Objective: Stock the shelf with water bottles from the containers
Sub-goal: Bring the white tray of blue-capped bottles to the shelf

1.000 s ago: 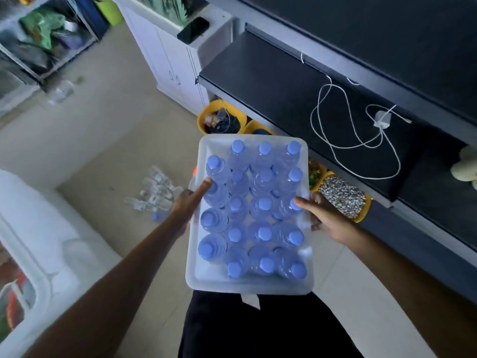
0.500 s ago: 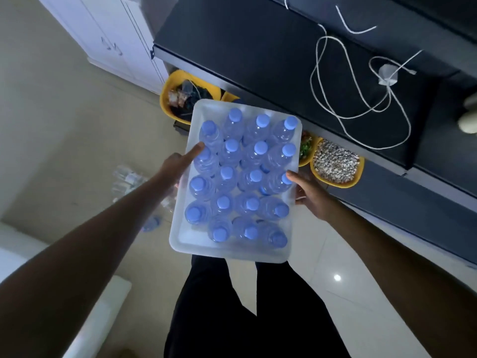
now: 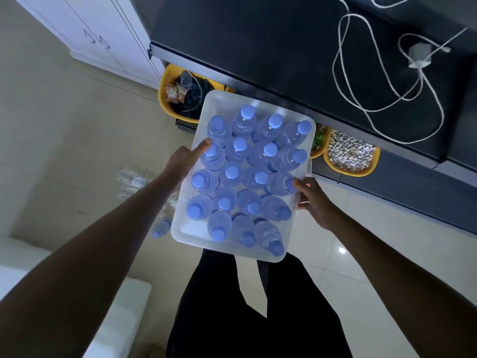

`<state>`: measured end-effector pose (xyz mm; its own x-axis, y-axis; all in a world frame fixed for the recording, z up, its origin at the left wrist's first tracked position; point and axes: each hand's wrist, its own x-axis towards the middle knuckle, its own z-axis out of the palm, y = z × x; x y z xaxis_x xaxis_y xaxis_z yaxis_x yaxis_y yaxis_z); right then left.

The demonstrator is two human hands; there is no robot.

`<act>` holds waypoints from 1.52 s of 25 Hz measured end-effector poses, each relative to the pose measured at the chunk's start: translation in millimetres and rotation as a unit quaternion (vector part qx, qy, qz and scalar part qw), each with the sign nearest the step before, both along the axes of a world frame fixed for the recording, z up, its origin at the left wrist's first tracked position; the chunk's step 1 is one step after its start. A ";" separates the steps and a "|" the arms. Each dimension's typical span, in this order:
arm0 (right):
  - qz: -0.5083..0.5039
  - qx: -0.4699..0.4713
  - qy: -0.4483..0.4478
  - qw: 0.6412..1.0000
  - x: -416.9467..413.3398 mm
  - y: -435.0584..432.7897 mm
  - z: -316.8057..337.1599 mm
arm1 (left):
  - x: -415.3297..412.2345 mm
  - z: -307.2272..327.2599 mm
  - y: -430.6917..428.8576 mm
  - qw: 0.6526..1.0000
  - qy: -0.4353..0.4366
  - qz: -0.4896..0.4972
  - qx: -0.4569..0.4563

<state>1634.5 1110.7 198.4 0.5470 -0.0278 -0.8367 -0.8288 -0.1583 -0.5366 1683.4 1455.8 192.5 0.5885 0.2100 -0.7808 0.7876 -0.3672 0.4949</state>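
Note:
A white plastic container (image 3: pixel 192 232) full of several clear water bottles (image 3: pixel 238 151) with blue caps hangs in the air in front of my legs. My left hand (image 3: pixel 184 160) grips its left rim, thumb over the edge beside a bottle. At the right rim, my right hand (image 3: pixel 313 200) holds the container with its thumb against a bottle and its fingers underneath. The dark shelf (image 3: pixel 271 45) lies just beyond the container's far edge.
A white cable and charger (image 3: pixel 419 54) lie on the shelf. Yellow bowls sit below the shelf: one with packets (image 3: pixel 167 81), one with seeds (image 3: pixel 349 157). More bottles (image 3: pixel 134 180) lie on the floor at left. A white cabinet (image 3: pixel 95 34) stands at the far left.
The container has come nearer the shelf's edge and tilted slightly right. The view has dipped further down. Both hands keep their hold on the rims.

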 end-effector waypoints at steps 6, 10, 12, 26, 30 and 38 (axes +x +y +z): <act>0.008 0.011 -0.001 1.000 -5.1 -0.3 -4.5 | 1.7 -5.5 4.2 1.000 0.004 -0.027 -0.007; 0.037 0.018 0.012 0.999 -4.7 2.2 3.6 | -5.9 -1.6 2.0 1.000 -0.012 -0.012 -0.008; 0.028 -0.012 0.000 1.000 -4.4 9.8 6.4 | -11.4 2.0 1.3 0.998 -0.051 -0.023 0.020; 0.321 -0.377 -0.427 0.757 7.3 54.1 37.5 | -24.6 23.6 -8.8 0.817 -0.407 -0.324 0.248; 0.472 -0.368 -0.405 0.691 9.2 74.9 30.4 | -28.1 25.6 -27.5 0.716 -0.439 -0.483 0.250; 0.464 -0.359 -0.386 0.712 19.9 94.7 28.1 | -22.7 32.9 -42.4 0.724 -0.385 -0.515 0.251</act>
<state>1654.3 1205.3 226.5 0.8974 0.3770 -0.2292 0.3103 -0.9086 -0.2795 1660.6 1413.4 225.4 0.8552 -0.5053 -0.1158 -0.4689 -0.8493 0.2426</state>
